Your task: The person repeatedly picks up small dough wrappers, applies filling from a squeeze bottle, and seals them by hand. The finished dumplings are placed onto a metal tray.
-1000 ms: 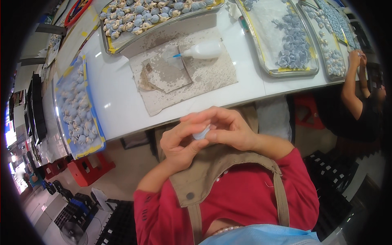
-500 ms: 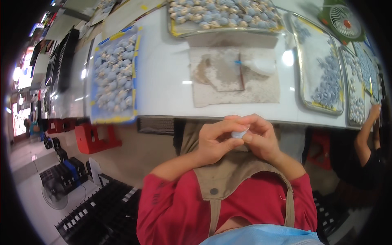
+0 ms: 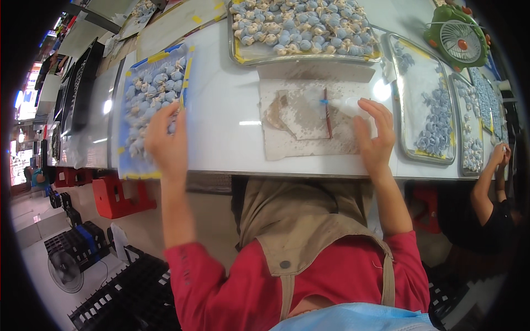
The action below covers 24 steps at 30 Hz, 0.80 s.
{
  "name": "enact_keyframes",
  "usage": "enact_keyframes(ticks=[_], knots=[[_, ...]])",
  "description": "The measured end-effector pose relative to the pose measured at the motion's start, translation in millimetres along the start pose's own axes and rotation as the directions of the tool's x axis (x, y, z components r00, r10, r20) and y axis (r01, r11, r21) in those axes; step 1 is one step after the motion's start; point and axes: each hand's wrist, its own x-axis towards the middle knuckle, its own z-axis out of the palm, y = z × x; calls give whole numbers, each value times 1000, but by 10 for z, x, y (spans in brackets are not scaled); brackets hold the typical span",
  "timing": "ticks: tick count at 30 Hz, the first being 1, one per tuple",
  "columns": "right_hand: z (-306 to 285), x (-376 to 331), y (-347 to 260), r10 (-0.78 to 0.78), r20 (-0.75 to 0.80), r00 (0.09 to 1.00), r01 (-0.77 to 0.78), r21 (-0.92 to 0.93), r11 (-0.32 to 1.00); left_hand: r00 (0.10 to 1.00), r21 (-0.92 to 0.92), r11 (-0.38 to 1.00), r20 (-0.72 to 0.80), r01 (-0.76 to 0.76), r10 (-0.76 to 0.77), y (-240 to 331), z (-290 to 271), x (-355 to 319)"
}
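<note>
My left hand (image 3: 167, 138) reaches over the blue-edged tray (image 3: 122, 151) on the left, which holds many small blue-and-cream round pieces (image 3: 149, 91). Its thumb and fingertips come together in a pinch. A pale-blue bit shows between them, but I cannot tell whether it is held or lies in the tray. My right hand (image 3: 376, 135) hovers over the right edge of a stained sheet of cardboard (image 3: 287, 149), thumb and fingers apart. Beside its fingertips, a white bottle (image 3: 346, 105) with a blue tip lies across a thin reddish-brown stick (image 3: 328, 124).
A metal tray (image 3: 234, 52) of similar pieces stands at the back. On the right are a tray of curled blue-grey pieces (image 3: 433, 124), a narrower tray (image 3: 469, 160) and a green fan (image 3: 461, 41). Another person's hand (image 3: 501, 151) works at far right. A red stool (image 3: 113, 198) stands below left.
My hands were together in front of my apron, holding a small whitish-blue piece. They have parted: the left went to the left tray, the right forward to the cardboard. My view has shifted slightly.
</note>
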Motion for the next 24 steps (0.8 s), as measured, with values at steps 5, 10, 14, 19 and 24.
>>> enact_keyframes(ticks=[5, 10, 14, 19, 24], knots=[[75, -59, 79, 50, -7, 999, -50, 63, 997, 960, -116, 979, 209, -167, 188, 152, 894, 771], [50, -45, 95, 80, -46, 996, -76, 80, 994, 876, 149, 939, 428, -310, 222, 82, 1586, 1090], [-12, -8, 147, 171, -7, 985, -168, 155, 974, 913, 119, 950, 332, -289, 236, 47, 1748, 1122], [31, 25, 201, 107, 56, 993, -109, 33, 993, 970, -437, 891, 241, 123, -16, 294, 1196, 890], [-47, -31, 282, 131, 96, 987, -118, -132, 984, 779, -690, 412, 620, 595, -87, 822, 648, -100]])
